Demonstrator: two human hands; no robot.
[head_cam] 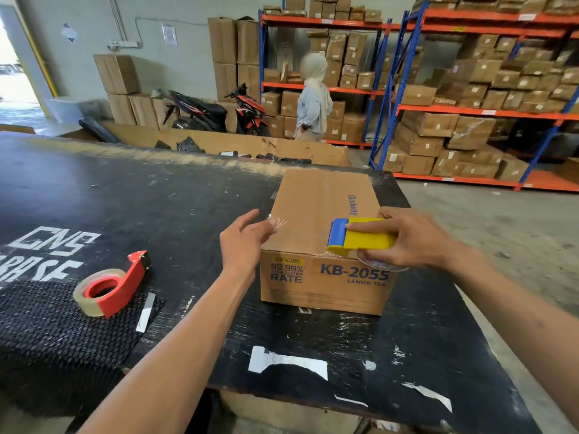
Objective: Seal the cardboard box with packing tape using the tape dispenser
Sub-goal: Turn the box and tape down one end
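Closed cardboard box [319, 214], contents hidden, under the right hand [407, 239] gripping a yellow tape dispenser [360, 238]; left hand [242, 242] beside it, fingers loosely spread

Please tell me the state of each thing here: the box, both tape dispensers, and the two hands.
cardboard box: flaps closed, upright on the black table.
yellow and blue tape dispenser: held at the box's near top edge.
right hand: grips that dispenser.
left hand: open, beside the box's left edge.
red tape dispenser: lying unused on the table.
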